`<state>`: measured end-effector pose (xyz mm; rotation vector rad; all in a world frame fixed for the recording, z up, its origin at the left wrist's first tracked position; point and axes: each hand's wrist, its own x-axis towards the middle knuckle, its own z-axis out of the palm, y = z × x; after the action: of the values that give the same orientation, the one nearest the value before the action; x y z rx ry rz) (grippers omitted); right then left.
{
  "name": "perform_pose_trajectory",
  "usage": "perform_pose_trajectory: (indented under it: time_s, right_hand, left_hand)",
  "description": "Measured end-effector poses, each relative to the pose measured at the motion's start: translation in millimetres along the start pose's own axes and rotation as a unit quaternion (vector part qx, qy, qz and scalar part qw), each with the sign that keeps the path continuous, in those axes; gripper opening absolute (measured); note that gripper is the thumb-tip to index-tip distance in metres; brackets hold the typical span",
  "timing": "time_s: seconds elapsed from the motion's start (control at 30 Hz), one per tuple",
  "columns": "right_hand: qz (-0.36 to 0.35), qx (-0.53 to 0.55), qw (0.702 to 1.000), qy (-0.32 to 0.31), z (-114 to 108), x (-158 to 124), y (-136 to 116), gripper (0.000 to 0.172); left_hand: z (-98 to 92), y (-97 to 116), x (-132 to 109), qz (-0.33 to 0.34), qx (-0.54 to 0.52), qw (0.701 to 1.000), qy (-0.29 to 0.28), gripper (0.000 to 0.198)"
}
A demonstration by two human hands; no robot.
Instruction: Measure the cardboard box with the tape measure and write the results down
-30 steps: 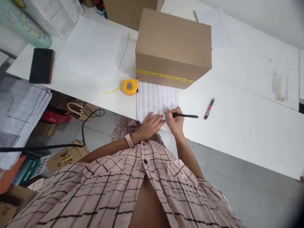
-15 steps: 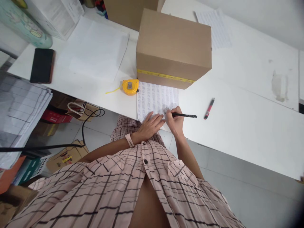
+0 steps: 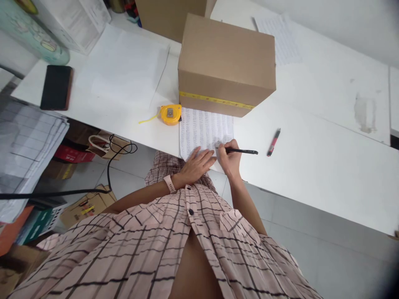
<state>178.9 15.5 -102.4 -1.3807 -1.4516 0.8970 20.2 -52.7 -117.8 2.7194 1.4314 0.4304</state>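
Note:
My left hand (image 3: pixel 198 165) lies flat with its fingers stretched out over the lower edge of a sheet of paper (image 3: pixel 204 128) covered in columns of writing. In my right hand (image 3: pixel 230 160) a black pen (image 3: pixel 245 151) is pinched, its tip at the sheet's lower right part. A cardboard box (image 3: pixel 227 58) stands just beyond the sheet and hides its far edge. Along the box's front runs a yellow measuring strip (image 3: pixel 215 99). Left of the sheet sits a yellow tape measure (image 3: pixel 170 114) with a short length of its strip out.
A red and black pen (image 3: pixel 274 142) lies to the right on the white table (image 3: pixel 311 166). At the left are a phone (image 3: pixel 56 87), blank white paper (image 3: pixel 121 66) and a green patterned bottle (image 3: pixel 37 37). Another written sheet (image 3: pixel 279 39) lies behind the box. A black cable (image 3: pixel 77 192) hangs at the left.
The view has shifted very slightly. Both hands, the pen and the sheet stay in nearly the same places.

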Motion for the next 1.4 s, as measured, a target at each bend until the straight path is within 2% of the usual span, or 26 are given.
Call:
perform_pose_trajectory:
  time_s: [0.43,0.73,1.4]
  right_hand:
    - [0.010,0.000,1.000,0.022,0.4,0.7,-0.9,0.023]
    - [0.005,-0.004,1.000,0.016,0.3,1.0,-0.4,0.025]
    - [0.004,0.001,1.000,0.021,-0.1,0.5,-2.1,0.026]
  left_hand:
    - [0.3,0.0,-0.3,-0.003,-0.015,1.000,-0.002,0.038]
    - [1.1,-0.2,-0.7,-0.001,-0.005,1.000,0.012,0.036]
    - [2.4,-0.1,-1.0,-0.005,-0.020,1.000,0.005,0.037]
